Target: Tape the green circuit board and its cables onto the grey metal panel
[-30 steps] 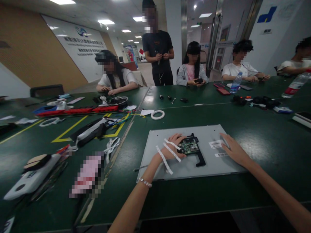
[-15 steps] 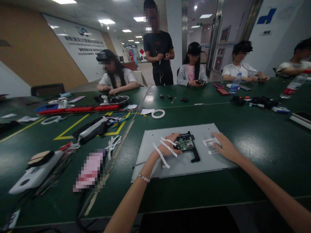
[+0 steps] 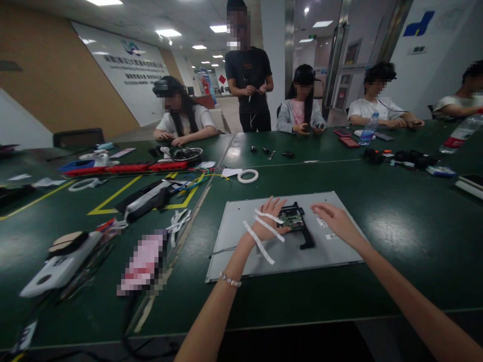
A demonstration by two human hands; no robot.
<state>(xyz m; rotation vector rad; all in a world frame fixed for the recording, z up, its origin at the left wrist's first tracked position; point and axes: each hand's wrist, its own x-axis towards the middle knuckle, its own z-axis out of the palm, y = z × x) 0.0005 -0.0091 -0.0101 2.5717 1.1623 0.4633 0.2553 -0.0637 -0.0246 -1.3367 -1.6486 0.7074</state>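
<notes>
A flat grey panel (image 3: 230, 251) lies on the green table before me, with a black bracket (image 3: 307, 239) and a green circuit board (image 3: 291, 219) at its middle. My left hand (image 3: 268, 218) is over the panel just left of the board, fingers spread, holding nothing. Strips of white tape (image 3: 260, 244) cling to the back of that hand and wrist, their ends hanging loose. On the other side of the bracket, my right hand (image 3: 335, 220) hovers above the panel with fingers stretched out and nothing in them. It partly covers the white labels (image 3: 332, 236).
A roll of white tape (image 3: 248, 176) lies beyond the panel. To the left are a pink pixelated item (image 3: 145, 261), a white device (image 3: 56, 266) and a black-and-silver bundle (image 3: 147, 198) with wires. Several people are across the table, near plastic bottles (image 3: 369, 129).
My right hand has lifted off the labels and moved left toward the bracket. My left hand's fingers have spread and it appears slightly raised. The view has shifted a little.
</notes>
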